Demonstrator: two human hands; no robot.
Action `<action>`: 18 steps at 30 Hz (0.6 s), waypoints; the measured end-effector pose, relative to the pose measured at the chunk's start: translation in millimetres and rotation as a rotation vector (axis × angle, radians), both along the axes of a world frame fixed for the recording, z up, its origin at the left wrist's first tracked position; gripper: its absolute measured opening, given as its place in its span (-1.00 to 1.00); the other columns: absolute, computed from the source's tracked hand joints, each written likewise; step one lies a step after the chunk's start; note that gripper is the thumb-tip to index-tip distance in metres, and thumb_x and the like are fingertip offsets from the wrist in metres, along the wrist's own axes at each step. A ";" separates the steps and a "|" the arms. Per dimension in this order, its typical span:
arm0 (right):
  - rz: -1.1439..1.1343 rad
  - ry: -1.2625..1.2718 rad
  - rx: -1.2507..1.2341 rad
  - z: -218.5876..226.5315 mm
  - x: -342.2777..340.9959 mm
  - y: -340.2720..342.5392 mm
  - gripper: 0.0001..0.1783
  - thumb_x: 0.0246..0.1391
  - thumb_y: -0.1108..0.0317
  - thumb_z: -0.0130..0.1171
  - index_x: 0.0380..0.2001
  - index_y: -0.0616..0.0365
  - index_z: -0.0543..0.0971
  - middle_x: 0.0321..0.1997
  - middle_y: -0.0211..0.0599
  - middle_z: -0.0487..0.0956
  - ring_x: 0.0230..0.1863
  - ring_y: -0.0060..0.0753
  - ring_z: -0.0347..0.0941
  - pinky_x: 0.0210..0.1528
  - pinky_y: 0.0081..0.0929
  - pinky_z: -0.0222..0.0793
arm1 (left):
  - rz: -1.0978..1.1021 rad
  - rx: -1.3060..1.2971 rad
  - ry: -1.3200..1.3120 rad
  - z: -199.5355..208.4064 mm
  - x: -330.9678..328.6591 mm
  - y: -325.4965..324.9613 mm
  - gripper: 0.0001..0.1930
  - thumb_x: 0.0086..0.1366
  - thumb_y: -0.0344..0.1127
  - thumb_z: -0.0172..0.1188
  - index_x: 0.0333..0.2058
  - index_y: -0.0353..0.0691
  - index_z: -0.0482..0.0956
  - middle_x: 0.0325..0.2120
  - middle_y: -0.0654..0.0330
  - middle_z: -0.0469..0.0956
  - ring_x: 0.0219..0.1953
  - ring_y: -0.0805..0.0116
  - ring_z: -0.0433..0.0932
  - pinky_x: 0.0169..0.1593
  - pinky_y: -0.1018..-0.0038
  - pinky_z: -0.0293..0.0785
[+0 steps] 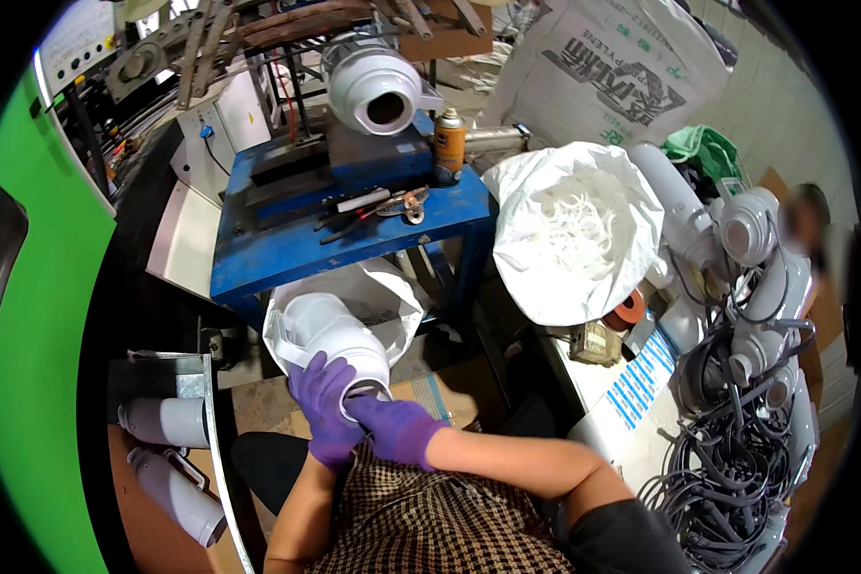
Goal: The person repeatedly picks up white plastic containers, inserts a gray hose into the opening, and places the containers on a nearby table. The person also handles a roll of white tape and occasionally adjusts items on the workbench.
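A light grey plastic jug (pixel 330 330) with a side handle lies tilted in front of me, its round opening toward my body. My left hand (pixel 327 407), in a purple glove, is closed on the jug beside that opening. My right hand (pixel 397 430), gloved the same, has its bunched fingers at the opening's rim; the fingertips are partly hidden, and whether they pinch anything small I cannot tell. Behind the jug is an open white sack (pixel 392 298), below the blue workbench's front edge.
On the blue bench (pixel 354 244) are pliers (pixel 354 225), a spray can (pixel 449 145) and another grey jug (pixel 373 91). To the right stand a sack of white rings (pixel 574 234) and a pile of dark grey straps (pixel 722 459). More jugs (pixel 167 423) lie in a left-hand bin.
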State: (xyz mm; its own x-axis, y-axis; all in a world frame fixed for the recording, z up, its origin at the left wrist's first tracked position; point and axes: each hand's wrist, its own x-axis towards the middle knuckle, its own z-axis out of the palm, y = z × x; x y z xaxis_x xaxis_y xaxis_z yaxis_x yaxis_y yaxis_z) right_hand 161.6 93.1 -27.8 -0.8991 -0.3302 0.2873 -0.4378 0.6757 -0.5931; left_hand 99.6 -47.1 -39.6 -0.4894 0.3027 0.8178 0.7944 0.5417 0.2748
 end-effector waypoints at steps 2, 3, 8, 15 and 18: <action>-0.084 -0.267 0.496 3.4 -6.4 3.9 -0.58 0.20 0.36 0.13 0.13 0.10 0.52 -0.13 0.04 0.66 -0.37 0.03 0.68 -0.40 -0.10 0.59 | -0.078 -0.099 -0.049 -10.4 4.5 -2.1 -0.49 0.07 -0.14 0.46 0.00 -0.10 0.56 -0.01 0.18 0.60 0.20 -0.06 0.49 0.41 -0.16 0.06; -0.031 -0.269 0.609 -4.8 -7.7 8.2 -0.58 0.22 0.31 0.13 0.15 0.02 0.52 -0.07 0.01 0.65 -0.36 0.01 0.67 -0.41 -0.09 0.58 | -0.116 -0.141 -0.068 -14.4 3.4 -1.1 -0.47 0.04 -0.15 0.48 0.01 -0.09 0.56 0.00 0.19 0.60 0.21 -0.06 0.49 0.40 -0.17 0.06; 0.314 0.157 0.490 30.0 -24.1 76.5 -0.51 0.34 0.15 0.02 0.29 -0.03 0.44 0.36 -0.13 0.45 -0.15 0.03 0.63 -0.24 -0.07 0.56 | -0.038 -0.044 -0.205 -6.6 -19.5 -9.8 -0.35 -0.08 -0.11 0.57 0.02 -0.13 0.56 0.02 0.11 0.59 0.18 -0.11 0.51 0.39 -0.10 0.16; -0.812 0.456 0.572 70.6 -51.0 290.1 -0.70 0.05 0.24 0.32 -0.11 -0.04 0.67 -0.08 -0.30 0.63 -0.11 -0.10 0.58 -0.11 -0.16 0.50 | -0.038 0.045 -0.155 25.5 -33.4 -45.5 -0.25 -0.18 -0.21 0.66 0.04 -0.20 0.53 0.09 0.00 0.54 0.20 -0.11 0.48 0.32 0.05 0.35; -0.893 0.045 0.815 40.0 -77.1 352.9 -0.60 0.02 0.13 0.35 -0.04 -0.13 0.66 0.08 -0.29 0.57 0.12 -0.10 0.48 0.06 -0.06 0.44 | -0.038 0.019 -0.156 36.7 -20.0 -37.2 -0.24 -0.18 -0.19 0.67 0.05 -0.20 0.52 0.07 0.01 0.55 0.19 -0.11 0.49 0.32 0.02 0.34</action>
